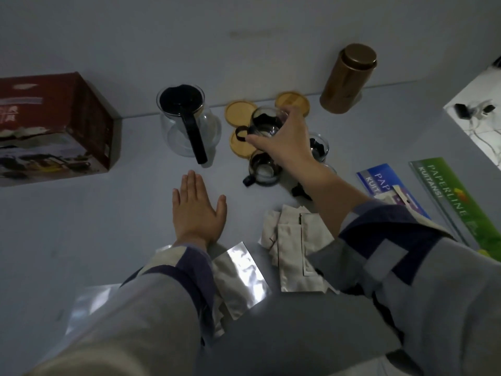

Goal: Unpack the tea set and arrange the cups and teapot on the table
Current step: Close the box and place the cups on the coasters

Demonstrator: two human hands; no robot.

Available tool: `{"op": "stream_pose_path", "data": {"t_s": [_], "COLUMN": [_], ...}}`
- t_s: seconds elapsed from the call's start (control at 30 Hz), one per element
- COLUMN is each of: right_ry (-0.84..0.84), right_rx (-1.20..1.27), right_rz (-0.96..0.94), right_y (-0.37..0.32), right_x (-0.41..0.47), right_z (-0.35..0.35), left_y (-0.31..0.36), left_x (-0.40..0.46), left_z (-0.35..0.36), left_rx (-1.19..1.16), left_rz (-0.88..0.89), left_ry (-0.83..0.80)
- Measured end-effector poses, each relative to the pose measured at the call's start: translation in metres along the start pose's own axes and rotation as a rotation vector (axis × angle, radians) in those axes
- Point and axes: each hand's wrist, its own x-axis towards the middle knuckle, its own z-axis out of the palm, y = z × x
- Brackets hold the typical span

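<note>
Right hand (284,142) is reaching over the cup cluster, fingers (291,115) wrapping around the rim and side of a clear glass cup (264,123) with a black handle and black holder band. That cup is sitting in or just above the middle of the table (108,226), over the bamboo coasters; light is dim, so I can't tell if it's lifted or resting.

Left hand (196,207) is lying flat, palm down on the table, fingers (189,185) pressed together, thumb out, holding nothing.

Glass teapot (187,126) is standing upright left of the cups, black lid on, black handle pointing toward the camera. A second glass cup (261,169) is standing near the held one, handle to the left. A third cup (318,147) is partly hidden behind the right wrist.

Three round bamboo coasters showing: one (240,112) left of the held cup, one (294,100) behind it, one (240,145) below it, partly covered.

Around: dark red printed box (54,126) far left, brown lidded canister (348,77) upright at the back, silver foil pouches (244,275) and pale wrappers (295,245) near the sleeves, partly under the right forearm.

Readable text: green booklet (455,204) reads "PAPERLINE KUITANSI"; blue booklet (385,180) shows "PAP" and "KUIT", rest covered.
</note>
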Motion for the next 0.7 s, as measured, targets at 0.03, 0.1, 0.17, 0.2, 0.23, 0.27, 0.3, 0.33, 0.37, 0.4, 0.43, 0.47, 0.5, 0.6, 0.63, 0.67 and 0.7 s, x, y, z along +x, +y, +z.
{"op": "stream_pose_path", "data": {"t_s": [0.03,0.1,0.17,0.2,0.23,0.27,0.3,0.33,0.37,0.4,0.43,0.47,0.5,0.6,0.63,0.67,0.7], "right_ry": [0.003,0.005,0.000,-0.003,-0.008,-0.014,-0.021,-0.028,-0.032,-0.031,-0.024,-0.017,-0.016,-0.043,-0.048,-0.047,-0.044], "right_rx": [-0.001,-0.022,-0.051,-0.062,-0.074,-0.086,-0.094,-0.097,-0.099,-0.100,-0.102,-0.106,-0.114,-0.127,-0.134,-0.143,-0.153], "right_rz": [-0.006,-0.009,-0.010,-0.009,-0.004,0.003,0.013,0.024,0.032,0.037,0.040,0.041,0.041,0.030,0.025,0.016,0.007], "right_y": [-0.004,-0.009,-0.010,-0.008,-0.007,-0.004,-0.001,0.001,0.004,0.006,0.008,0.009,0.010,0.013,0.014,0.016,0.018], "right_x": [0.011,0.034,0.056,0.066,0.075,0.083,0.090,0.097,0.102,0.108,0.113,0.119,0.124,0.135,0.137,0.139,0.139], "right_z": [0.004,0.013,0.026,0.033,0.040,0.046,0.052,0.057,0.062,0.066,0.069,0.073,0.077,0.088,0.091,0.094,0.096], "left_y": [0.000,0.000,-0.001,-0.001,-0.001,-0.001,-0.001,-0.001,-0.001,0.000,0.000,0.000,0.000,0.000,0.000,0.000,0.001], "left_x": [0.000,0.001,0.002,0.002,0.002,0.003,0.003,0.004,0.004,0.004,0.004,0.004,0.004,0.004,0.004,0.004,0.003], "left_z": [0.000,0.001,0.001,0.001,0.002,0.002,0.003,0.003,0.003,0.003,0.003,0.003,0.003,0.003,0.002,0.002,0.002], "left_rx": [-0.007,-0.023,-0.024,-0.025,-0.026,-0.027,-0.029,-0.032,-0.034,-0.036,-0.037,-0.039,-0.038,-0.043,-0.046,-0.049,-0.053], "left_rz": [0.000,0.001,0.001,0.000,-0.001,-0.001,-0.001,0.000,0.002,0.003,0.001,-0.001,-0.003,-0.004,-0.005,-0.007,-0.007], "left_ry": [0.009,0.020,0.022,0.025,0.029,0.033,0.035,0.038,0.041,0.043,0.046,0.051,0.056,0.064,0.060,0.057,0.055]}}
